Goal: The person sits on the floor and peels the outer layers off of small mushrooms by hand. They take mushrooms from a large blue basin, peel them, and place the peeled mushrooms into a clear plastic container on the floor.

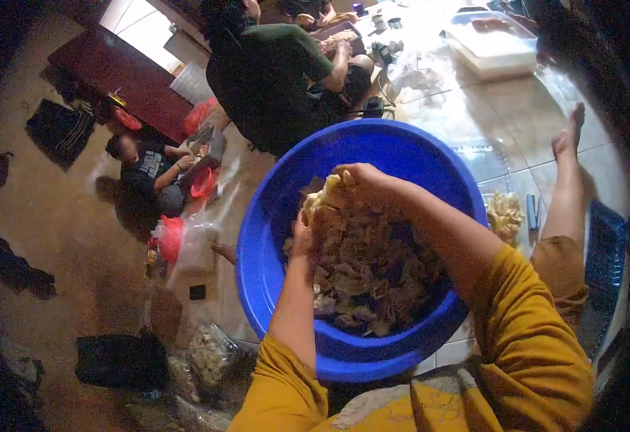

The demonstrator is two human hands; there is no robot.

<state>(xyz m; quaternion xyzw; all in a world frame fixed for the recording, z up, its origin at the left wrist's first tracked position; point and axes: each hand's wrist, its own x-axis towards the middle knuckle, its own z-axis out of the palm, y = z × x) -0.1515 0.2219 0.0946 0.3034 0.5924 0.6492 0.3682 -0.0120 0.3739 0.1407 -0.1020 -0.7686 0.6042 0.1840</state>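
A large round blue plastic tub stands on the floor in front of me. Many thin, brownish flat pieces, perhaps chips, cover its bottom; the dim light hides their exact kind. Over the tub's far left part, both my hands hold a clump of pale yellow pieces. My left hand grips it from below and the left. From the upper right, my right hand has its fingers bent around the other end. Beside the tub's right rim lies a similar pale yellow bunch, apparently on clear plastic.
A small grey tool and a dark blue basket lie to the right. One person sits beyond the tub, another at left. Filled clear bags rest at lower left. A translucent bin stands at the back.
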